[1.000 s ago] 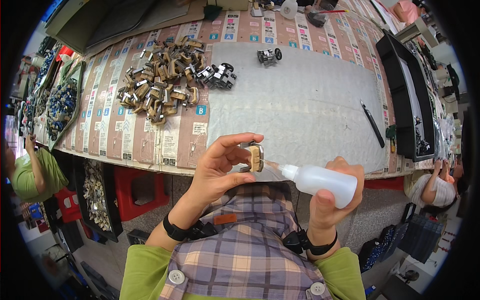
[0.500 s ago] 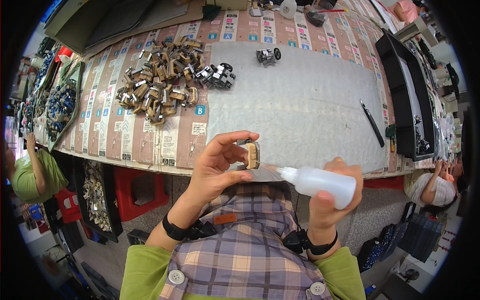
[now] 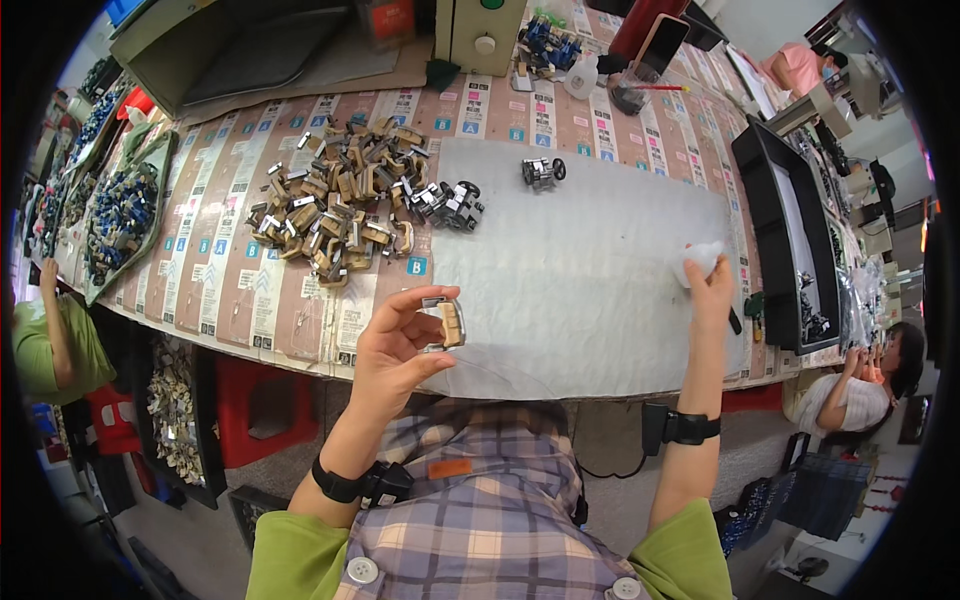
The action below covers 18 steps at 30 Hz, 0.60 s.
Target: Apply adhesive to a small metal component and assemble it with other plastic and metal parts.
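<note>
Near the front edge of the table, my left hand [image 3: 395, 345] pinches a small tan-and-grey bracket-shaped part [image 3: 452, 325] between thumb and fingertips. My right hand [image 3: 711, 287] is stretched out to the right side of the pale sheet [image 3: 570, 290], its fingers around a white squeeze bottle [image 3: 701, 262]. Much of the bottle is hidden by the hand. Partly behind that hand lies a black-handled knife [image 3: 735, 321]. A large heap of similar tan-and-grey parts [image 3: 340, 200] lies left of the sheet. Black-and-silver pieces with small wheels [image 3: 455, 206] sit beside the heap.
One wheeled piece [image 3: 542, 173] stands alone at the sheet's far side. A long black tray [image 3: 795, 240] borders the right. At the back are a beige machine [image 3: 478, 40], a phone [image 3: 661, 45] and a small bottle [image 3: 581, 77]. Other people sit on both sides.
My right hand has carried the squeeze bottle away from the tan part, to the right and farther out over the sheet. My left hand has shifted slightly left, still holding the part.
</note>
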Each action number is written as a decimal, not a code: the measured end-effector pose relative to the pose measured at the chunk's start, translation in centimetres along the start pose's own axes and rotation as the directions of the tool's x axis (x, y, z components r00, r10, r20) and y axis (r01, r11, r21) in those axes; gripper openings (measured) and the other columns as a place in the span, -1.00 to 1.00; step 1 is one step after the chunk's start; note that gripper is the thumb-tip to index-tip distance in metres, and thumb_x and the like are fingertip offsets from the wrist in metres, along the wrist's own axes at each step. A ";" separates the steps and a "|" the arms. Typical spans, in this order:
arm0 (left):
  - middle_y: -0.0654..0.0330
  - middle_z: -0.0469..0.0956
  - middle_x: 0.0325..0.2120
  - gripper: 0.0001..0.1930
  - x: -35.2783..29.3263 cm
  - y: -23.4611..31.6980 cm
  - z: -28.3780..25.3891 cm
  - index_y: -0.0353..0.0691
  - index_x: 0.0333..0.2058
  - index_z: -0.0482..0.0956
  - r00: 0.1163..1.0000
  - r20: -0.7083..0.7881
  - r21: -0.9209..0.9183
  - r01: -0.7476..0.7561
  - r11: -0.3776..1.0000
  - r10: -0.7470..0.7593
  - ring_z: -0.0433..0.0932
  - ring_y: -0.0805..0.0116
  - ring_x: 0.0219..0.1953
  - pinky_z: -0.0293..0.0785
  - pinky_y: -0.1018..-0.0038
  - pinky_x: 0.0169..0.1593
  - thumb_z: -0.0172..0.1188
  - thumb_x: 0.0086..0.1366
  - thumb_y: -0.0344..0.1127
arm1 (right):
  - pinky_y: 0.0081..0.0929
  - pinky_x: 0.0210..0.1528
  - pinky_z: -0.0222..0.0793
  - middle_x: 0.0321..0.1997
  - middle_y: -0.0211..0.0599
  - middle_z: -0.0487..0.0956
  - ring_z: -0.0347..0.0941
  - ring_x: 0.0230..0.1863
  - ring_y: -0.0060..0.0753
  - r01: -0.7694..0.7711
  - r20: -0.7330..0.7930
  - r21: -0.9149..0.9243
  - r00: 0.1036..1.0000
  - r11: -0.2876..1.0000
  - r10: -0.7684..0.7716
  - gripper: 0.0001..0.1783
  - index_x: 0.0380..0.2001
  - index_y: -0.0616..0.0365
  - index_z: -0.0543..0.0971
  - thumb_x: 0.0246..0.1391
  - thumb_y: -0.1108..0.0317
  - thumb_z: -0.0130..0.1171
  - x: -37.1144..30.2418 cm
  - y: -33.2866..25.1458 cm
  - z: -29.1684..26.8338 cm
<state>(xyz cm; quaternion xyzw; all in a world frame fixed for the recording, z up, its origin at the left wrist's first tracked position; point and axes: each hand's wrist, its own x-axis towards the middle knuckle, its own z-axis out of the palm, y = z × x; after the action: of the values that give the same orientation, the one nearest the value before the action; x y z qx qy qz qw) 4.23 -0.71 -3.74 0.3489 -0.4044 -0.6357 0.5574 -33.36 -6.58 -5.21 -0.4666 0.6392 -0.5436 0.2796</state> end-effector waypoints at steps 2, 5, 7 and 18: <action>0.09 0.33 -0.04 -0.39 0.0 0.2 -0.6 -0.32 -0.05 0.26 0.999 0.032 -0.031 -0.010 0.999 0.011 0.40 0.56 -0.28 0.36 0.59 -0.13 0.31 -0.13 -0.53 | -0.60 -0.13 0.24 -0.20 -0.24 0.45 0.37 -0.20 -0.49 0.010 -0.041 -0.093 0.999 0.996 -0.013 -0.56 -0.10 0.29 0.31 -0.12 0.50 0.14 -0.3 0.4 0.1; 0.08 0.34 -0.05 -0.39 0.1 0.5 -1.9 -0.32 -0.05 0.26 0.999 0.030 -0.031 -0.040 0.999 0.041 0.40 0.55 -0.30 0.36 0.59 -0.14 0.31 -0.13 -0.50 | -0.53 -0.13 0.26 -0.16 -0.22 0.44 0.39 -0.20 -0.37 0.240 -0.169 -0.516 0.913 0.823 -0.372 -0.53 -0.10 0.27 0.32 -0.16 0.51 0.17 -1.1 -3.6 1.3; 0.08 0.35 -0.06 -0.39 0.4 0.8 -2.6 -0.32 -0.05 0.26 0.999 0.025 -0.025 -0.020 0.999 0.020 0.41 0.54 -0.31 0.38 0.58 -0.16 0.32 -0.12 -0.49 | -0.45 -0.15 0.29 -0.14 -0.20 0.44 0.40 -0.21 -0.25 0.430 -0.043 -0.731 0.746 0.530 -0.665 -0.53 -0.14 0.26 0.36 -0.21 0.47 0.21 -1.8 -9.6 3.6; 0.11 0.38 -0.09 -0.37 0.3 1.7 -1.1 -0.30 -0.05 0.27 0.994 0.096 0.083 -0.057 0.995 0.049 0.40 0.49 -0.23 0.33 0.52 -0.08 0.35 -0.14 -0.40 | -0.28 -0.20 0.32 -0.29 -0.19 0.45 0.38 -0.24 -0.09 0.601 0.568 -0.725 0.798 0.338 -0.202 -0.70 -0.39 0.15 0.49 -0.28 0.26 0.21 3.6 -6.6 19.9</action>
<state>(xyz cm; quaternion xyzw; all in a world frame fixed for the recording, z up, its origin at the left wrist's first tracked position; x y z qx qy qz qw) 5.88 -1.28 -2.71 0.3314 -0.4662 -0.6182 0.5391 -15.67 -18.30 -3.41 -0.7817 0.6174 -0.0820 -0.0331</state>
